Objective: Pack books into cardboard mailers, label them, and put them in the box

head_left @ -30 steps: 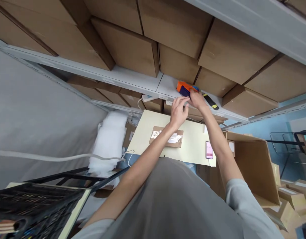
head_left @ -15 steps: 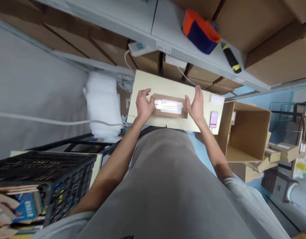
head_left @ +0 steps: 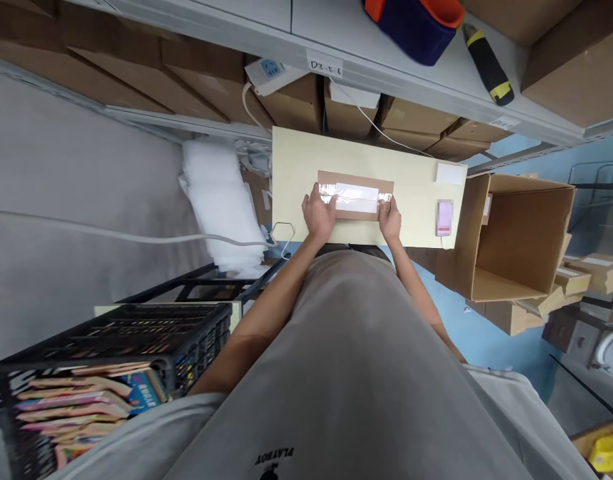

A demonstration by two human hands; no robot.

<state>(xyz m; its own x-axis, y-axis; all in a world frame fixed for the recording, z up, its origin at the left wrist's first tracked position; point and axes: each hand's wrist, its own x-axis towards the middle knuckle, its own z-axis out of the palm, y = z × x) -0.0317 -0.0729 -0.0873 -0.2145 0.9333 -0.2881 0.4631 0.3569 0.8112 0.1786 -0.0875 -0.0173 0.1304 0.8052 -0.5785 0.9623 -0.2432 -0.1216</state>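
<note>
A small brown cardboard box (head_left: pixel 354 176) rests on the cream tabletop (head_left: pixel 306 157). Clear shiny tape runs along its top, with a white label (head_left: pixel 357 198) in the middle. My left hand (head_left: pixel 320 213) grips the box's left end, thumb on top near the label. At the right end, my right hand (head_left: pixel 390 219) holds the near corner, its thumb on the taped top. The undersides of the fingers are hidden. To the right on the tabletop lie a phone (head_left: pixel 444 218) with a lit pinkish screen and a white slip (head_left: pixel 450 174).
A large open carton (head_left: pixel 516 233) stands right of the table. White foam sheets (head_left: pixel 219 200) are stacked on the left, above a black crate (head_left: pixel 201 347) of books. A shelf (head_left: pixel 266 27) overhead carries a cutter knife (head_left: pixel 489 65) and a blue-and-orange tape roll (head_left: pixel 419 30).
Both hands have closed in on the box from its two ends; the right hand was raised with fingers extended before. The camera view has shifted.
</note>
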